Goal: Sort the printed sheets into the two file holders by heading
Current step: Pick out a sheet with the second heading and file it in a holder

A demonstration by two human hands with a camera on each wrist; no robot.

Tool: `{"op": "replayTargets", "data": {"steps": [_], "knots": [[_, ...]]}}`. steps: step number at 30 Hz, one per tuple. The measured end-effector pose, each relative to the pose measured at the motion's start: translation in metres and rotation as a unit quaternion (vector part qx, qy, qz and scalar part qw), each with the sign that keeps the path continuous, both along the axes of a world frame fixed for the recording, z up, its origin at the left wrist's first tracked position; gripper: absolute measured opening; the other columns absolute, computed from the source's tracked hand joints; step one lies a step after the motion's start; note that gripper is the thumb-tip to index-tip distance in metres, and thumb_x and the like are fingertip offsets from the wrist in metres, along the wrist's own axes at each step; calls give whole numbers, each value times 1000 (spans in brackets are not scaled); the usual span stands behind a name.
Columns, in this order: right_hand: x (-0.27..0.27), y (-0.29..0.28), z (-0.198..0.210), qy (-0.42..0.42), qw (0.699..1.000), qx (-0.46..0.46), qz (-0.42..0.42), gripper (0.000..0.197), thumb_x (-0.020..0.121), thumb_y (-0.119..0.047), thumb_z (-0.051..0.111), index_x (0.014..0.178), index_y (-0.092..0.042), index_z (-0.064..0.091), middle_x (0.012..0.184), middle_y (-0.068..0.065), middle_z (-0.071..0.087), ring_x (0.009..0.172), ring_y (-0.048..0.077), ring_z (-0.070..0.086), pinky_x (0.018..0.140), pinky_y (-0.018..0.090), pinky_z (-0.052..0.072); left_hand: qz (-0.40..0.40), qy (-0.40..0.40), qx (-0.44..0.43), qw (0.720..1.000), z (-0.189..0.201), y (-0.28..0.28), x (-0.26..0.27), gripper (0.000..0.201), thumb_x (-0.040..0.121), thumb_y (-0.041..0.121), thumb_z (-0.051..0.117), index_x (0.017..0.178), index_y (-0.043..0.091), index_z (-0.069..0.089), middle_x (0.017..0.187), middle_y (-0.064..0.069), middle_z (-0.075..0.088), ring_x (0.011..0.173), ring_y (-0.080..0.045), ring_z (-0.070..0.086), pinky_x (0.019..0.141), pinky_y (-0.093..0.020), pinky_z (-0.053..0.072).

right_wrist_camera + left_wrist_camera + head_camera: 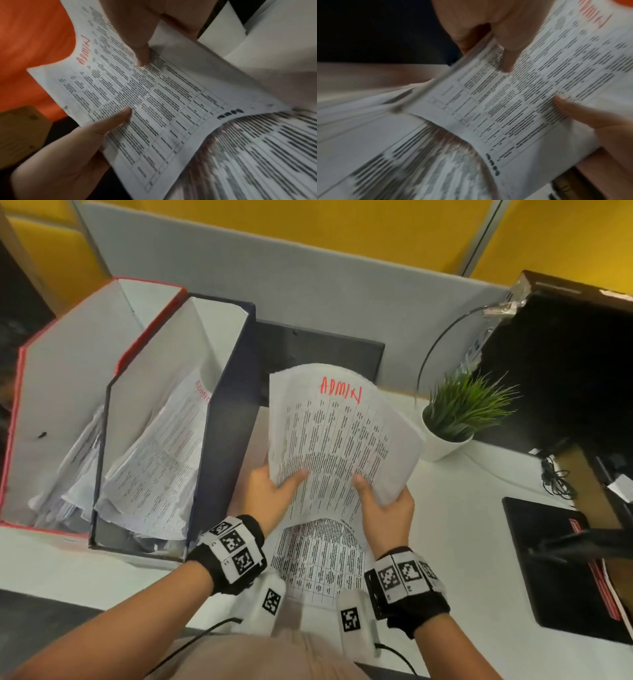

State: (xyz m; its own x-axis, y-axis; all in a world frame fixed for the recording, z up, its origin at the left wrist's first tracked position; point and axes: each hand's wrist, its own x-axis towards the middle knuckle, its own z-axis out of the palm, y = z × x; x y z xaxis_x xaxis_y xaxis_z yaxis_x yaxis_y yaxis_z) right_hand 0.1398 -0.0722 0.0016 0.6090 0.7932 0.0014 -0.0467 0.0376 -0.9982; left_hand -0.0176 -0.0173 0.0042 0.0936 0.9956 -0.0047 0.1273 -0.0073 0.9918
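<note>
A printed sheet [342,433] headed "ADMIN" in red is lifted above the desk, with both hands holding its lower edge. My left hand [274,487] pinches the lower left, thumb on top. At the lower right my right hand [383,501] pinches it the same way. The left wrist view shows the sheet [522,94] under my thumb, and so does the right wrist view's sheet [154,101]. A stack of printed sheets [318,559] lies beneath. To the left stand a dark blue file holder [222,412] with an "ADMIN" sheet inside and a red-edged file holder [68,371] with papers.
A potted plant [455,419] stands just right of the lifted sheet. A dark box or screen [565,364] and cables [555,474] fill the right side, with a black pad [555,559] near the white desk's [462,525] front right. A grey partition [308,275] closes the back.
</note>
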Motion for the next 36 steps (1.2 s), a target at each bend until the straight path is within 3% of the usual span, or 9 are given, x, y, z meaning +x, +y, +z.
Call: {"op": "replayTargets", "data": {"steps": [3, 7, 11, 16, 20, 22, 26, 32, 36], "knots": [[3, 9, 22, -15, 999, 47, 3, 26, 75, -14, 76, 91, -30, 63, 80, -29, 69, 82, -11, 65, 63, 5, 50, 17, 33, 30, 999, 36, 8, -7, 24, 80, 20, 72, 104, 16, 70, 95, 8, 71, 92, -4, 67, 81, -29, 56], [5, 14, 46, -70, 990, 96, 82, 43, 71, -19, 77, 106, -31, 56, 100, -20, 70, 93, -4, 65, 72, 9, 51, -9, 64, 87, 994, 100, 24, -34, 29, 79, 21, 73, 108, 19, 67, 96, 10, 70, 87, 2, 66, 77, -17, 55], [12, 7, 30, -146, 979, -14, 140, 66, 57, -43, 77, 115, -35, 47, 103, 0, 63, 89, 15, 62, 73, 27, 50, -1, 80, 32, 996, 151, 41, -84, 24, 76, 27, 75, 99, 27, 67, 89, 13, 73, 82, 0, 68, 70, -21, 55], [31, -8, -23, -155, 970, -137, 127, 64, 62, -34, 80, 115, -34, 45, 101, 0, 56, 95, 18, 55, 87, 37, 47, 76, 222, -56, 971, 179, 61, -150, 26, 67, 39, 78, 88, 38, 65, 85, 17, 68, 82, -3, 62, 72, -26, 43], [46, -20, -55, -274, 917, -259, 129, 73, 66, -30, 82, 128, -15, 46, 119, 14, 54, 111, 30, 51, 97, 43, 43, 99, 361, -101, 922, 173, 75, -176, 58, 62, 42, 82, 114, 33, 60, 95, 10, 64, 86, -12, 58, 77, -33, 41], [49, -25, -66, -317, 878, -327, 147, 85, 66, -36, 82, 135, -10, 40, 131, 17, 49, 121, 33, 46, 104, 46, 38, 99, 440, -77, 889, 160, 81, -173, 71, 63, 38, 83, 125, 18, 53, 104, -1, 59, 91, -21, 53, 75, -33, 42], [46, -32, -78, -370, 815, -416, 162, 101, 65, -47, 79, 144, -14, 26, 141, 18, 35, 131, 32, 31, 108, 39, 28, 71, 488, -60, 868, 127, 84, -149, 60, 67, 26, 83, 114, 1, 56, 105, -14, 56, 87, -25, 48, 70, -31, 35], [44, -31, -80, -352, 814, -437, 148, 110, 63, -47, 81, 147, -12, 18, 142, 19, 26, 132, 34, 28, 108, 42, 29, -13, 566, -88, 819, 94, 92, -125, 50, 75, 11, 75, 119, -1, 55, 113, -19, 62, 103, -34, 60, 83, -35, 50], [44, -32, -81, -351, 813, -439, 150, 112, 64, -48, 80, 148, -12, 15, 140, 16, 24, 131, 32, 28, 107, 41, 32, -26, 582, -101, 806, 85, 96, -119, 42, 84, -5, 51, 125, -1, 47, 114, -23, 59, 105, -38, 58, 87, -40, 50]]}}
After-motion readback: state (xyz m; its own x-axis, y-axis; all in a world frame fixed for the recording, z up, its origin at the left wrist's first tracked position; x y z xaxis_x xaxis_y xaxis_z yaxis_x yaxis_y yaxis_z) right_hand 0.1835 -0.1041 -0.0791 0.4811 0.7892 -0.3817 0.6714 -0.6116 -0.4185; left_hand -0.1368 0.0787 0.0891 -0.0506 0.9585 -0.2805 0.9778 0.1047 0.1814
